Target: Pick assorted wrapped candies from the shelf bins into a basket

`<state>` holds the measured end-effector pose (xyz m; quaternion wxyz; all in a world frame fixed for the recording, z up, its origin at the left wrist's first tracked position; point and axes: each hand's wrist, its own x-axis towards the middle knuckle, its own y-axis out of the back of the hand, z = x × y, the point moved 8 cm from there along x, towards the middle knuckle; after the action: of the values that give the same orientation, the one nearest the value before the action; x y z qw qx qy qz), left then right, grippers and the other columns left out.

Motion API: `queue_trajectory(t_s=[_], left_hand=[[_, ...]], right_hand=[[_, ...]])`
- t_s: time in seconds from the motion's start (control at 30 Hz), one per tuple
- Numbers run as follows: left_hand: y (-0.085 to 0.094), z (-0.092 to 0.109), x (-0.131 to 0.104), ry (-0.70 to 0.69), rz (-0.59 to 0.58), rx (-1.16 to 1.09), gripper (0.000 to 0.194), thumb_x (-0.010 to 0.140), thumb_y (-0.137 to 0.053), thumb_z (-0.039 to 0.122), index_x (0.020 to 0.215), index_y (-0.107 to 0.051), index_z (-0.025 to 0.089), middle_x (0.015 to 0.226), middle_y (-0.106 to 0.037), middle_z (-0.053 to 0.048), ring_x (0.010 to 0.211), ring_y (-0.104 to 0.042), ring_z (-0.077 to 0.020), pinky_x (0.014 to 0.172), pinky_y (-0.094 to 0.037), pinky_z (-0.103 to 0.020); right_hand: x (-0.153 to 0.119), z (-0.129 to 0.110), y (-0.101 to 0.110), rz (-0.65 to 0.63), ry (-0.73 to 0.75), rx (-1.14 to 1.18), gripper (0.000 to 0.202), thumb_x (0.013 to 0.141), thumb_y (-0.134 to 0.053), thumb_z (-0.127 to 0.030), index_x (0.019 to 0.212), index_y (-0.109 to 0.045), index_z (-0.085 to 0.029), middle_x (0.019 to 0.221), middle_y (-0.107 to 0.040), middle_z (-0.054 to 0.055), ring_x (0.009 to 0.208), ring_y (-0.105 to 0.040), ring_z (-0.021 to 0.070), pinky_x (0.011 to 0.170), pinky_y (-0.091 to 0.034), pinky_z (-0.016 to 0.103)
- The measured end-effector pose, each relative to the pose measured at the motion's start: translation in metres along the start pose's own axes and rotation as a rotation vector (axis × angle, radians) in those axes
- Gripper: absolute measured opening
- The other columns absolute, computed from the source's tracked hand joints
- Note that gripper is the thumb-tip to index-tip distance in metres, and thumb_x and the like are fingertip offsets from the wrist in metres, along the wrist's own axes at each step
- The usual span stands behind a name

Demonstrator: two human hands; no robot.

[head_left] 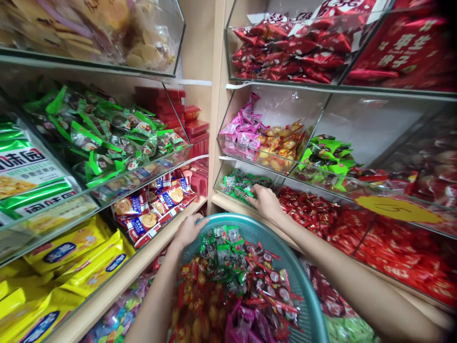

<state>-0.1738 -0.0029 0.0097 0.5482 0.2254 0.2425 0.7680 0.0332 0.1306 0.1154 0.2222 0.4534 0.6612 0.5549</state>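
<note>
A large teal basket point(309, 290) holds several kinds of wrapped candy: green-and-clear packets point(223, 247), red-and-white ones point(273, 283), golden-brown ones in red wrappers point(200, 305) and a purple bag point(246, 324). At the basket's far left rim is my left hand point(189, 231), its fingers wrapped over the edge. My right hand point(267, 202) reaches into a low shelf bin of small green packets point(237, 186); its fingers bend down among them, and whether they grip any is hidden.
Clear-fronted bins line both sides of a wooden corner post point(217, 95). Yellow packs point(67, 252) lie lower left, green-edged packets point(107, 128) above them. Red candies point(307, 209) fill the bin beside my right forearm. A yellow price tag point(400, 208) sticks to a bin edge.
</note>
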Motion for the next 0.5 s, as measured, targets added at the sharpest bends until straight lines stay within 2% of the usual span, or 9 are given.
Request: queue_trajectory(t_s=[0.13, 0.2, 0.23, 0.3, 0.4, 0.5], left_hand=[[0.0, -0.001, -0.001, -0.005, 0.01, 0.017, 0.04, 0.075, -0.046, 0.055, 0.064, -0.055, 0.018, 0.059, -0.05, 0.005, 0.058, -0.043, -0.0096, 0.058, -0.035, -0.021], [-0.001, -0.001, -0.001, -0.005, 0.009, 0.015, 0.041, 0.075, -0.045, 0.056, 0.065, -0.055, 0.018, 0.059, -0.05, 0.005, 0.059, -0.044, -0.0099, 0.058, -0.035, -0.021], [-0.001, 0.0, -0.002, -0.006, 0.007, 0.009, 0.041, 0.075, -0.045, 0.056, 0.066, -0.056, 0.018, 0.06, -0.051, 0.004, 0.059, -0.045, -0.0102, 0.058, -0.035, -0.021], [-0.002, 0.001, -0.002, -0.006, 0.0, -0.001, 0.042, 0.075, -0.045, 0.056, 0.068, -0.058, 0.017, 0.062, -0.053, 0.004, 0.06, -0.046, -0.0107, 0.059, -0.036, -0.021], [-0.002, 0.0, -0.003, 0.001, -0.004, 0.0, 0.042, 0.075, -0.045, 0.057, 0.07, -0.059, 0.017, 0.063, -0.054, 0.004, 0.061, -0.047, -0.0108, 0.059, -0.036, -0.021], [-0.001, 0.0, -0.003, -0.001, 0.006, -0.01, 0.043, 0.075, -0.044, 0.057, 0.071, -0.06, 0.017, 0.066, -0.056, 0.003, 0.064, -0.049, -0.0117, 0.059, -0.037, -0.021]], right_hand=[[-0.022, 0.002, 0.028, 0.12, 0.092, 0.151, 0.016, 0.077, -0.059, -0.033, 0.086, -0.057, -0.02, 0.083, -0.063, 0.004, 0.07, -0.056, 0.0152, 0.058, -0.033, 0.023], [-0.037, 0.006, 0.027, 0.094, 0.088, 0.355, 0.022, 0.074, -0.061, -0.04, 0.078, -0.057, -0.019, 0.072, -0.06, 0.001, 0.061, -0.051, 0.0124, 0.055, -0.033, 0.023], [-0.045, 0.007, 0.019, 0.034, 0.062, 0.485, 0.027, 0.072, -0.062, -0.045, 0.074, -0.055, -0.019, 0.067, -0.058, -0.001, 0.056, -0.048, 0.011, 0.052, -0.033, 0.023], [-0.064, 0.007, -0.009, -0.163, -0.036, 0.73, 0.037, 0.065, -0.065, -0.053, 0.07, -0.053, -0.019, 0.057, -0.051, -0.004, 0.047, -0.041, 0.0085, 0.046, -0.03, 0.022], [-0.095, -0.002, -0.056, -0.451, -0.174, 0.899, 0.042, 0.058, -0.068, -0.056, 0.066, -0.05, -0.019, 0.049, -0.043, -0.008, 0.041, -0.031, 0.0061, 0.041, -0.023, 0.021], [-0.108, -0.014, -0.081, -0.506, -0.138, 0.909, 0.041, 0.059, -0.068, -0.053, 0.059, -0.046, -0.019, 0.047, -0.037, -0.009, 0.044, -0.028, 0.0056, 0.043, -0.02, 0.021]])
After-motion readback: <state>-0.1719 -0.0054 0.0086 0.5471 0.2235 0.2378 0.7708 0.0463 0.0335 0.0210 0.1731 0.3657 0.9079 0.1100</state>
